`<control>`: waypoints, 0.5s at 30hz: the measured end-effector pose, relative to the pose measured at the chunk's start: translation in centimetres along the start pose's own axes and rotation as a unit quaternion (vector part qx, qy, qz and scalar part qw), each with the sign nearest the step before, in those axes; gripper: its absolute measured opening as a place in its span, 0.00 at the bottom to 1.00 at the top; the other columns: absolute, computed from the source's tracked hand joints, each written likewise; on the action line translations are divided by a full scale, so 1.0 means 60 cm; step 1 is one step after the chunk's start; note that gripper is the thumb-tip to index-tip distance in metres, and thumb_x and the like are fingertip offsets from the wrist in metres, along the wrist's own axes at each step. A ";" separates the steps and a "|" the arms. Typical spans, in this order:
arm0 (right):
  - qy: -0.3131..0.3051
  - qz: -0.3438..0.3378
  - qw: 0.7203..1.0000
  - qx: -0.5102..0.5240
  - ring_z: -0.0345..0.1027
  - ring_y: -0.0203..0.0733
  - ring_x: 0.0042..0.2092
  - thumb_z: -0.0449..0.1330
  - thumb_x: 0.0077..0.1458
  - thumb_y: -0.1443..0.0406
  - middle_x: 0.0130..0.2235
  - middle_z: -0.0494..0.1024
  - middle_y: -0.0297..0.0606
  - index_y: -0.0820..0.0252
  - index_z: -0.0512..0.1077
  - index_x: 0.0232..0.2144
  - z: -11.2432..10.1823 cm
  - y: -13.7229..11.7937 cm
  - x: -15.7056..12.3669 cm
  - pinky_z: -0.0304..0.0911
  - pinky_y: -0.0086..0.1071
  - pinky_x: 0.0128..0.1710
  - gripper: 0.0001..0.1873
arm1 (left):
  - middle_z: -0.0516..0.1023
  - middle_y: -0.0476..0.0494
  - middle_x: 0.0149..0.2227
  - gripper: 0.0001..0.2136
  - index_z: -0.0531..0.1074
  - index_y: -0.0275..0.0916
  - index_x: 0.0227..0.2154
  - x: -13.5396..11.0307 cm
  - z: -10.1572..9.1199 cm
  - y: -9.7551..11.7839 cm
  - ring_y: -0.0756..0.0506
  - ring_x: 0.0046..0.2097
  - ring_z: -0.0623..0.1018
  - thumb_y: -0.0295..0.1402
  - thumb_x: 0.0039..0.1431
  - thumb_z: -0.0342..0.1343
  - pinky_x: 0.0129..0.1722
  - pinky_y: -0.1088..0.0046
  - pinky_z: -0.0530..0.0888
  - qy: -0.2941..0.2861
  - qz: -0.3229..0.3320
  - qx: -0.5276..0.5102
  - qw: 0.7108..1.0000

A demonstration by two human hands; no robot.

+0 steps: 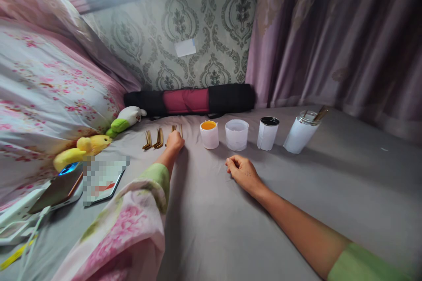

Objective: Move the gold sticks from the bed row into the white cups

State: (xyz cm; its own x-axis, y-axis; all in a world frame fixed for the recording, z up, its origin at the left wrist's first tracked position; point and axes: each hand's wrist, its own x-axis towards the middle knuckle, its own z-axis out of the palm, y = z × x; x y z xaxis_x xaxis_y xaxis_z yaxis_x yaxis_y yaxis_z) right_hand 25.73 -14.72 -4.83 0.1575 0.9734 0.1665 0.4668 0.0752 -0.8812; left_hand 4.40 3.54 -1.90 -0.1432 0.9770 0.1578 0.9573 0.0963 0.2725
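Note:
My left hand (174, 141) reaches forward over the grey sheet and its fingers are closed on a small bundle of brown sticks (177, 128) that pokes out beyond the knuckles. Two more bundles of sticks (153, 139) lie just left of it. My right hand (243, 171) rests on the sheet with its fingers loosely curled and nothing visible in them. Beyond the hands stands a row of containers: a white cup with an orange top (209, 134), a translucent cup (236, 134), a white cup with a black top (267, 132) and a glass jar (301, 131) with sticks in it.
A black and red rolled bag (189, 99) lies against the patterned wall. Plush toys (82, 149) and a flowered quilt (46, 92) sit at the left, with a phone and devices (57, 191) near them. Curtains (343, 35) hang at the right.

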 end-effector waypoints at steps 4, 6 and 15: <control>0.000 -0.001 1.000 -0.004 0.62 0.33 0.23 0.46 0.51 0.57 0.23 0.72 0.36 0.61 0.69 0.27 -0.001 -0.002 -0.001 0.54 0.26 0.23 0.16 | 0.74 0.30 0.36 0.09 0.72 0.34 0.30 -0.008 -0.006 0.004 0.39 0.41 0.73 0.25 0.44 0.51 0.38 0.70 0.67 0.007 -0.010 -0.010 1.000; 0.002 -0.003 1.000 -0.004 0.62 0.33 0.23 0.46 0.51 0.57 0.23 0.72 0.36 0.61 0.69 0.27 -0.002 -0.003 -0.001 0.54 0.26 0.24 0.16 | 0.74 0.30 0.36 0.09 0.73 0.34 0.30 -0.009 -0.007 0.005 0.39 0.41 0.73 0.26 0.44 0.51 0.37 0.69 0.67 0.009 -0.018 -0.016 1.000; 0.005 -0.005 1.000 -0.003 0.63 0.34 0.23 0.47 0.51 0.58 0.23 0.72 0.36 0.61 0.69 0.26 -0.004 -0.005 -0.004 0.54 0.26 0.24 0.16 | 0.75 0.32 0.36 0.09 0.74 0.37 0.30 -0.009 -0.009 0.002 0.39 0.39 0.74 0.28 0.43 0.52 0.35 0.67 0.68 0.013 -0.044 -0.048 0.998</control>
State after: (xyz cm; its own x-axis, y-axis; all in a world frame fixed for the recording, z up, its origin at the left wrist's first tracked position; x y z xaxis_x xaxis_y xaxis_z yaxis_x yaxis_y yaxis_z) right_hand 25.77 -15.01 -4.48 0.1609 0.9704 0.1801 0.4731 0.0843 -0.8770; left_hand 4.48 2.89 -1.44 -0.2339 0.9602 0.1528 0.9124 0.1625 0.3756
